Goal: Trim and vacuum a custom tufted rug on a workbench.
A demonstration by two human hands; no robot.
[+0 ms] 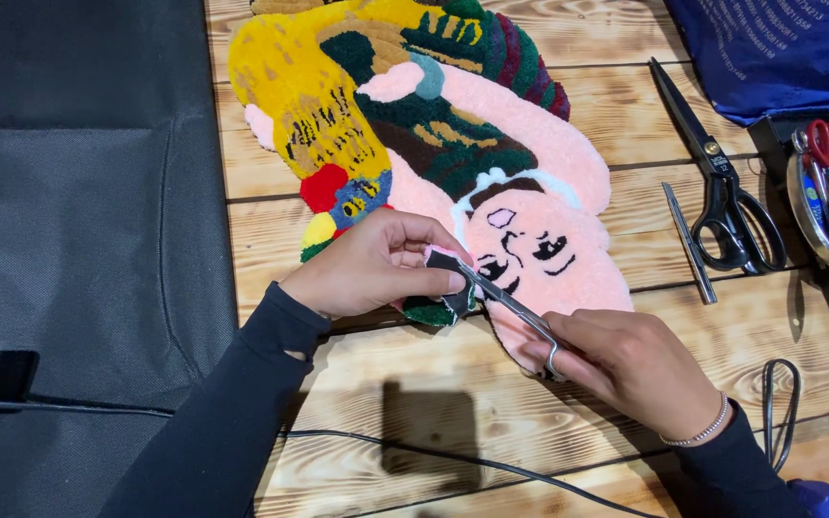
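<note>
A tufted rug shaped like a cartoon figure in pink, yellow, green and red lies on the wooden table. My left hand pinches and lifts the rug's lower edge beside the pink face. My right hand grips small metal scissors, whose tips meet the lifted edge next to my left fingers. A thin bracelet circles my right wrist. Both arms wear black sleeves.
Large black-handled shears and a slim metal tool lie to the right. A round tray at the far right holds red scissors and a brush. Blue fabric sits top right, black fabric covers the left, and cables cross the near edge.
</note>
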